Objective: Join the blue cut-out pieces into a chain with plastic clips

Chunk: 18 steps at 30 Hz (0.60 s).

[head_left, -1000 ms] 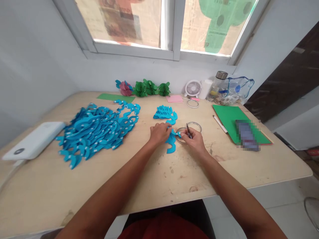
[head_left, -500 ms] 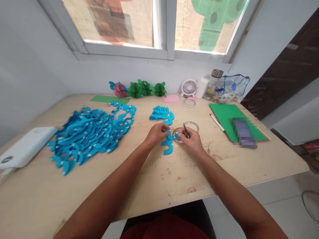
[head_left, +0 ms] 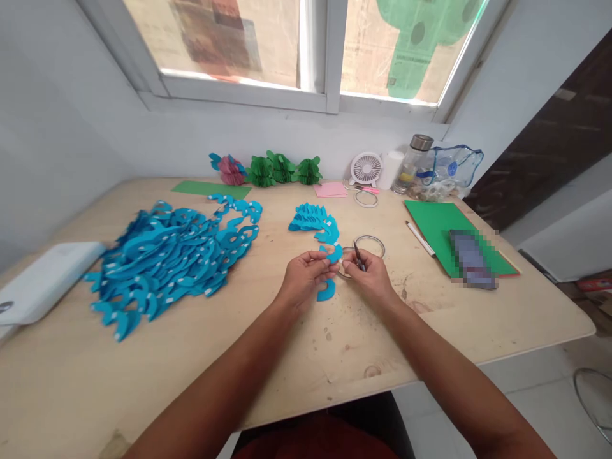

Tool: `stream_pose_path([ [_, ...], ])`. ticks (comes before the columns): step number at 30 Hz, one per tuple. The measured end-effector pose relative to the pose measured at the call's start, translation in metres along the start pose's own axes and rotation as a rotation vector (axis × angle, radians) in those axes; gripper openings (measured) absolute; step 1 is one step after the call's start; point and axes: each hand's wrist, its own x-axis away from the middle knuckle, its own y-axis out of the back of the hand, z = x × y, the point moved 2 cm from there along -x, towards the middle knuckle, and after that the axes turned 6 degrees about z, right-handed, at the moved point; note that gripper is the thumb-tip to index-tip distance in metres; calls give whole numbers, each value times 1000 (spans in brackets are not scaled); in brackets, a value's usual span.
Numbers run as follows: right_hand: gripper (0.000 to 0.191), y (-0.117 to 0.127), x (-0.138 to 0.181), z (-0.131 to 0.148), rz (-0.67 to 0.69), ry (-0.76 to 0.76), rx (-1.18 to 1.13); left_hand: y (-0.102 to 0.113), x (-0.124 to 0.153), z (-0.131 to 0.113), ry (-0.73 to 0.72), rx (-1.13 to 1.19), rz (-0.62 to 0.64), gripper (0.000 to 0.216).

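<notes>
My left hand (head_left: 302, 278) pinches a curved blue paper cutout (head_left: 329, 274) and holds it just above the wooden table (head_left: 296, 344). My right hand (head_left: 370, 277) is closed on a thin dark tool (head_left: 357, 254), with its fingertips at the cutout's upper end. A tape ring (head_left: 370, 243) lies flat right behind that hand. A small stack of the same blue cutouts (head_left: 312, 220) sits a little farther back. A big heap of blue cutouts (head_left: 172, 255) spreads over the left half of the table.
A white device (head_left: 41, 284) lies at the far left. Green card (head_left: 447, 233) with a phone (head_left: 471, 258) and a pen (head_left: 419, 237) sits on the right. Along the back wall are paper decorations (head_left: 282, 169), pink notes (head_left: 332, 189), a small fan (head_left: 366, 169), a jar (head_left: 412, 164) and a clear pouch (head_left: 449, 171).
Both hands drew slightly toward me with the blue cutout, which now sits lifted between them. The view shifted a little.
</notes>
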Motion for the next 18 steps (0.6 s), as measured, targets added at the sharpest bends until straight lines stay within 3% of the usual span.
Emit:
stream_pose_path([
  [7,11,-3,2,-4,61,6,-3,-5,5,5,-47,-3,-21,25],
  [18,11,-1,3,-3,4,80,289,-5,5,9,-183,-203,-48,22],
])
